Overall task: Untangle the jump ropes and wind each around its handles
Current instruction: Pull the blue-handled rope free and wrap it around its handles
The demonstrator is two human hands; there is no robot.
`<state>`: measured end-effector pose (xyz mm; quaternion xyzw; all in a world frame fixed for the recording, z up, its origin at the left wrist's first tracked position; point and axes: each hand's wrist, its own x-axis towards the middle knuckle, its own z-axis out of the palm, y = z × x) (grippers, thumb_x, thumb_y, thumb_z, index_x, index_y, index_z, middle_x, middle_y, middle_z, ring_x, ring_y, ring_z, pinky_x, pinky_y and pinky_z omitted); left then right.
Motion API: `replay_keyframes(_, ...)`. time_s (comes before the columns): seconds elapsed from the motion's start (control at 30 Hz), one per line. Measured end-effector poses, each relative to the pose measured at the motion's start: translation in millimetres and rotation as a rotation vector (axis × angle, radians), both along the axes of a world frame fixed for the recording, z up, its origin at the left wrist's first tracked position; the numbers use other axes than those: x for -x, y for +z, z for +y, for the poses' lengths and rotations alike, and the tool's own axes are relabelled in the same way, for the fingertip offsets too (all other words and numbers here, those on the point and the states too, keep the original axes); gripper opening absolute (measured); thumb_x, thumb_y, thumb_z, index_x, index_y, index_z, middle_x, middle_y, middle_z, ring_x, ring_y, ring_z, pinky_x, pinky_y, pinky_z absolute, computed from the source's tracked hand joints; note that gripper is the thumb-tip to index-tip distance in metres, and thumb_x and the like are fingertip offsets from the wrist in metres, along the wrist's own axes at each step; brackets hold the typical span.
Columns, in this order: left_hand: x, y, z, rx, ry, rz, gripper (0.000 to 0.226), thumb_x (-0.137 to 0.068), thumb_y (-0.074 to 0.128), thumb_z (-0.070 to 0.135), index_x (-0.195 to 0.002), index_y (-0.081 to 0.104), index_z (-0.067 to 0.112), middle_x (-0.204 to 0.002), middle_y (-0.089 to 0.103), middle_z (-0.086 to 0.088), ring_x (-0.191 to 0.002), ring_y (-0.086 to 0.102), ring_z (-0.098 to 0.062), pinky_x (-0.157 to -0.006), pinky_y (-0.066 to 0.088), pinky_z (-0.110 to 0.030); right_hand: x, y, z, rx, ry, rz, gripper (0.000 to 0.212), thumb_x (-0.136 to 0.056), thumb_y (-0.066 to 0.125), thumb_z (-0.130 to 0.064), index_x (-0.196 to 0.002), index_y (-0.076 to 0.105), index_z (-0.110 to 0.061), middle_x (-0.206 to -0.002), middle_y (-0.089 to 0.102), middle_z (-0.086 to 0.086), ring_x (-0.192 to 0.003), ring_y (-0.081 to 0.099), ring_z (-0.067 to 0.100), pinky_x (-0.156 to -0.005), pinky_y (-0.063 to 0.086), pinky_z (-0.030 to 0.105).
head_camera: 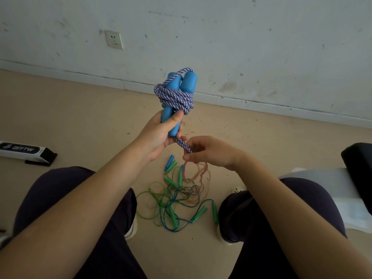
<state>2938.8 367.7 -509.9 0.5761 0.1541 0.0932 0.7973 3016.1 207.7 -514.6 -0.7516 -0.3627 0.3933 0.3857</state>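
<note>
Scuffed white wall point(221, 37) and a tan floor point(80, 117) lay behind the blue handles point(182, 85), which the left hand point(161, 135) gripped upright, braided rope point(175, 97) coiled around them. Just below the handles, the right hand point(209, 152) pinched the rope's loose end. Tangled thin ropes point(177, 198) lay on the floor beneath the handles.

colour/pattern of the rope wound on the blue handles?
Purple-and-white twisted stripes on the braided rope; head view, the only one.
</note>
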Motion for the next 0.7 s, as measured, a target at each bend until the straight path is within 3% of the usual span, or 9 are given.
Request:
replay_keyframes(0.13,2,-1,4,-0.149,0.041,0.028,0.018,-0.098,0.060,0.026,-0.089,0.053,0.012,-0.072,0.053,-0.003,-0.056,0.049,-0.015,-0.054,0.047,-0.028,1,1,-1,-0.001,0.010,0.107,0.018,-0.086,0.072,-0.007,-0.102,0.066,-0.012,-0.090,0.067,0.005,-0.078,0.063,0.015,-0.071,0.054,0.028)
replay_keyframes(0.23,4,-2,3,-0.256,0.065,0.064,0.018,-0.098,0.060,0.028,-0.089,0.053,0.015,-0.071,0.055,-0.001,-0.051,0.049,-0.013,-0.045,0.036,-0.022,0,2,-3,-0.004,-0.033,0.128,0.019,-0.086,0.069,-0.001,-0.104,0.066,-0.006,-0.081,0.067,0.003,-0.070,0.064,0.019,-0.067,0.056,0.030)
replay_keyframes(0.33,5,-1,2,-0.274,0.082,0.091,0.016,-0.098,0.061,0.030,-0.090,0.055,0.018,-0.072,0.056,0.001,-0.050,0.048,-0.012,-0.045,0.037,-0.019,-2,6,-5,-0.002,-0.076,0.103,0.014,-0.088,0.068,-0.004,-0.101,0.069,-0.004,-0.075,0.062,0.005,-0.062,0.052,0.016,-0.058,0.044,0.025)
replay_keyframes(0.4,5,-1,2,-0.297,0.085,0.111,0.015,-0.097,0.062,0.031,-0.091,0.056,0.019,-0.072,0.057,0.003,-0.050,0.049,-0.010,-0.048,0.039,-0.019,-2,9,-6,0.027,-0.077,0.075,0.016,-0.086,0.073,-0.017,-0.101,0.071,-0.011,-0.076,0.055,0.008,-0.058,0.043,0.012,-0.053,0.036,0.025)
replay_keyframes(0.47,6,-1,1,-0.298,0.082,0.117,0.014,-0.097,0.062,0.031,-0.092,0.056,0.019,-0.072,0.057,0.003,-0.050,0.050,-0.009,-0.049,0.041,-0.019,-3,11,-6,0.069,-0.041,0.037,0.023,-0.080,0.080,-0.033,-0.098,0.072,-0.021,-0.069,0.046,0.004,-0.055,0.036,0.011,-0.049,0.029,0.026)
replay_keyframes(0.53,6,0,0,-0.303,0.070,0.119,0.015,-0.097,0.062,0.032,-0.093,0.056,0.018,-0.073,0.057,0.002,-0.051,0.050,-0.009,-0.049,0.041,-0.019,-2,12,-6,0.063,-0.008,0.018,0.022,-0.078,0.081,-0.034,-0.096,0.074,-0.023,-0.057,0.038,-0.004,-0.052,0.030,0.010,-0.047,0.025,0.024)
replay_keyframes(0.63,6,0,-1,-0.326,0.062,0.113,0.014,-0.097,0.063,0.029,-0.091,0.056,0.018,-0.075,0.056,-0.001,-0.050,0.049,-0.010,-0.049,0.041,-0.019,-2,11,-5,0.006,-0.140,-0.120,0.016,-0.085,0.075,-0.023,-0.096,0.075,-0.012,-0.043,0.044,-0.017,-0.043,0.039,0.003,-0.047,0.029,0.014)
replay_keyframes(0.7,5,0,0,-0.352,0.071,0.113,0.014,-0.096,0.063,0.027,-0.089,0.056,0.018,-0.074,0.055,-0.003,-0.049,0.047,-0.011,-0.047,0.040,-0.019,-7,9,-5,-0.078,-0.330,-0.145,0.014,-0.089,0.071,-0.019,-0.097,0.074,-0.008,-0.048,0.054,-0.022,-0.045,0.047,-0.005,-0.049,0.033,0.009)
